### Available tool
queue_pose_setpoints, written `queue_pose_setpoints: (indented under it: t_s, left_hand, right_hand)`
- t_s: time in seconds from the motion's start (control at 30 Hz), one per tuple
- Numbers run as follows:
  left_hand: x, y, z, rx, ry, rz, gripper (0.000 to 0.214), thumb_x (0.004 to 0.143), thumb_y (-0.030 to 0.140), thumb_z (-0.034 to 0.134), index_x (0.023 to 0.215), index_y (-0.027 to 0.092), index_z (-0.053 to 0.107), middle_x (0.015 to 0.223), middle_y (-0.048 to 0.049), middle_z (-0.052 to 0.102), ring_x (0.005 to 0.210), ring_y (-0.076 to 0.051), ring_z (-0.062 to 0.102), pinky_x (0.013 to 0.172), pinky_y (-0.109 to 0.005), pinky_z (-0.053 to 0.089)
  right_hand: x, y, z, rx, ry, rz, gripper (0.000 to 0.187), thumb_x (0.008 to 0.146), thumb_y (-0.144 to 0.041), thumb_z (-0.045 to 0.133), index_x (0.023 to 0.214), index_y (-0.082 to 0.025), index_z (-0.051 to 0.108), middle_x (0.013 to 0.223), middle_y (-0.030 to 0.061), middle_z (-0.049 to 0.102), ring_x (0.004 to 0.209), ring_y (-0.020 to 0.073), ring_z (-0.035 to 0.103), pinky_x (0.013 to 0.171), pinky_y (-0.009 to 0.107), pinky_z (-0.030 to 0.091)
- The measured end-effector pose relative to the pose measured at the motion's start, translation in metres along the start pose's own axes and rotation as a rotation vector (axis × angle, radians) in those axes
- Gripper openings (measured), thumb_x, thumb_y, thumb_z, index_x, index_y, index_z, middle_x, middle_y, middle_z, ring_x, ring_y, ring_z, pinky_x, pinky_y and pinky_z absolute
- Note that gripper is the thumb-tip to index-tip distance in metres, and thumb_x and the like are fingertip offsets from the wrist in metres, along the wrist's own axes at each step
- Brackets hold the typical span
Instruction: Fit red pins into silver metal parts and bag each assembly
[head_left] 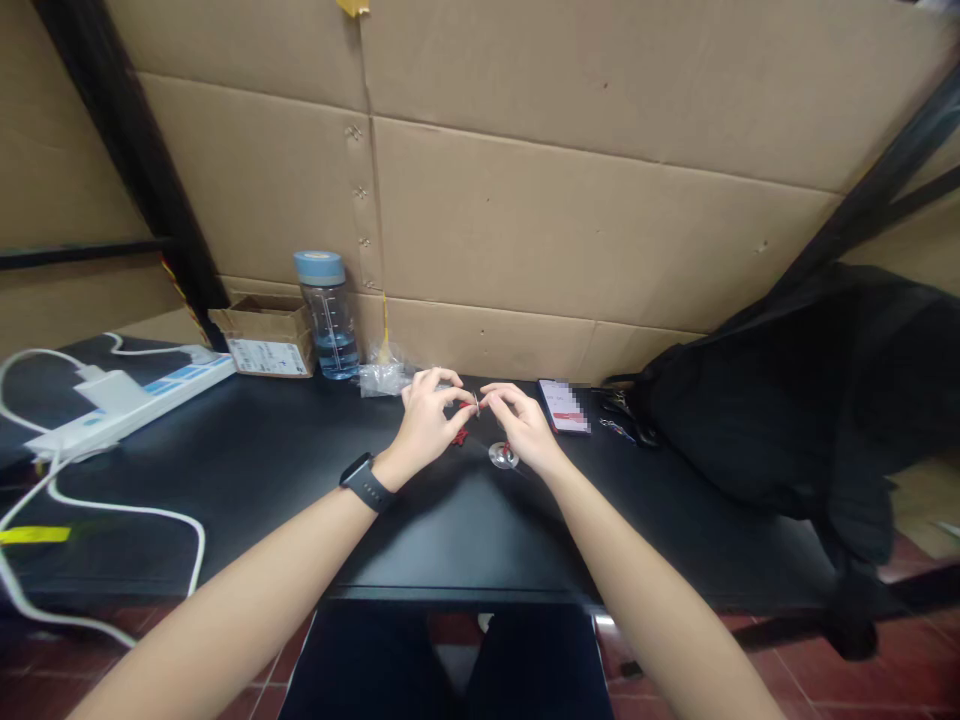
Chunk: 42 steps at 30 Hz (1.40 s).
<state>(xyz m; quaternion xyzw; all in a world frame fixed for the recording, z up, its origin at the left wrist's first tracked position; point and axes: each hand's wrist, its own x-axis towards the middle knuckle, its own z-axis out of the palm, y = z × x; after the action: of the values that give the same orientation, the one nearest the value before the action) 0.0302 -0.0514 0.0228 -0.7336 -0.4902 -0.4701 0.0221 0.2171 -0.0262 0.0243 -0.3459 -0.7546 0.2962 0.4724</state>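
My left hand (433,408) and my right hand (525,425) meet above the middle of the black table, thumbs and forefingers pinched close together. Between the fingertips is a small red piece (466,404) with a thin pale edge; its exact kind is too small to make out. Below the left fingers lies another small red thing (460,438), partly covered by the hand. A clear round disc, like a suction cup (503,457), rests on the table under my right hand, with a bit of red at its centre. A dark watch (367,483) is strapped round my left wrist.
Behind my left hand lie a crumpled clear plastic bag (384,378), a blue-lidded water bottle (328,315) and a small cardboard box (266,338). A white power strip (142,405) with cables is at left. A phone (565,407) and a black bag (780,410) are at right.
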Motion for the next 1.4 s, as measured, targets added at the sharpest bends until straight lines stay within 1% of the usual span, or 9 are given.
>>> queue_pose_setpoints:
  t_s: [0.2,0.33,0.53,0.7,0.83,0.97,1.1,1.27,1.4]
  left_hand:
    - [0.000,0.003,-0.001,-0.042,-0.021,0.011,0.007,0.088,0.031,0.071,0.087,0.027,0.076,0.111,-0.0046,0.063,0.115,-0.026,0.053,0.101,-0.044,0.036]
    - [0.002,0.004,-0.003,-0.136,-0.009,-0.043,0.018,0.096,0.021,0.053,0.105,0.024,0.068,0.113,-0.0047,0.063,0.114,-0.022,0.055,0.100,-0.040,0.038]
    - [-0.002,-0.003,-0.001,-0.024,-0.273,0.005,0.017,0.092,0.038,0.062,0.100,0.029,0.074,0.125,-0.0031,0.062,0.122,-0.029,0.050,0.101,-0.047,0.035]
    - [-0.003,-0.009,0.007,0.020,-0.319,0.018,0.015,0.089,0.040,0.068,0.094,0.032,0.079,0.120,-0.0024,0.065,0.118,-0.029,0.051,0.096,-0.045,0.036]
    - [-0.001,-0.011,0.007,0.047,-0.259,-0.023,0.012,0.089,0.037,0.070,0.088,0.033,0.081,0.112,-0.0022,0.068,0.112,-0.026,0.054,0.093,-0.042,0.033]
    - [0.001,-0.013,0.002,0.052,-0.229,-0.070,0.012,0.090,0.035,0.069,0.092,0.034,0.081,0.108,-0.0020,0.070,0.105,-0.024,0.059,0.089,-0.041,0.031]
    - [0.002,-0.014,-0.002,0.018,-0.229,-0.107,0.014,0.092,0.035,0.067,0.093,0.034,0.081,0.110,-0.0005,0.074,0.106,-0.024,0.064,0.091,-0.041,0.028]
    - [0.002,-0.014,-0.002,0.040,-0.272,-0.150,0.017,0.094,0.034,0.061,0.094,0.030,0.078,0.104,-0.0008,0.078,0.102,-0.025,0.068,0.095,-0.043,0.028]
    - [0.003,-0.015,-0.002,-0.024,-0.276,-0.190,0.015,0.094,0.034,0.060,0.092,0.026,0.073,0.096,0.0002,0.078,0.097,-0.025,0.069,0.097,-0.044,0.032]
  right_hand:
    - [0.002,0.004,-0.003,-0.084,-0.044,-0.015,0.015,0.091,-0.034,0.063,0.090,-0.020,0.070,0.123,0.0091,0.061,0.109,0.0214,0.063,0.085,0.033,0.051]
    - [0.001,0.006,-0.005,-0.220,-0.073,-0.066,0.013,0.093,-0.031,0.060,0.090,-0.022,0.069,0.124,0.0093,0.059,0.118,0.0246,0.056,0.093,0.038,0.049]
    - [-0.003,0.006,-0.007,-0.371,-0.079,-0.178,0.011,0.097,-0.025,0.056,0.093,-0.022,0.065,0.126,0.0100,0.056,0.123,0.0254,0.049,0.109,0.046,0.038]
    - [-0.002,0.006,-0.009,-0.419,-0.057,-0.172,0.011,0.096,-0.026,0.056,0.091,-0.021,0.065,0.128,0.0109,0.053,0.125,0.0262,0.048,0.109,0.046,0.038]
    - [0.000,0.005,-0.018,-0.500,-0.164,-0.131,0.012,0.096,-0.029,0.057,0.092,-0.021,0.066,0.113,0.0084,0.063,0.108,0.0223,0.058,0.097,0.038,0.045]
    - [0.000,0.007,-0.038,-0.608,-0.380,0.094,0.021,0.081,-0.037,0.076,0.093,-0.021,0.068,0.083,0.0013,0.069,0.072,0.0170,0.062,0.066,0.027,0.043]
    - [-0.001,0.012,-0.049,-0.607,-0.543,0.183,0.010,0.080,-0.029,0.074,0.077,-0.021,0.069,0.074,0.0007,0.072,0.067,0.0162,0.064,0.061,0.025,0.040]
    - [-0.002,0.014,-0.045,-0.589,-0.533,0.111,0.006,0.080,-0.018,0.070,0.075,-0.020,0.067,0.075,0.0008,0.071,0.068,0.0153,0.063,0.064,0.025,0.040]
    - [0.002,0.011,-0.040,-0.410,-0.375,0.060,0.005,0.086,-0.021,0.064,0.081,-0.019,0.063,0.081,0.0014,0.069,0.071,0.0144,0.062,0.067,0.025,0.043]
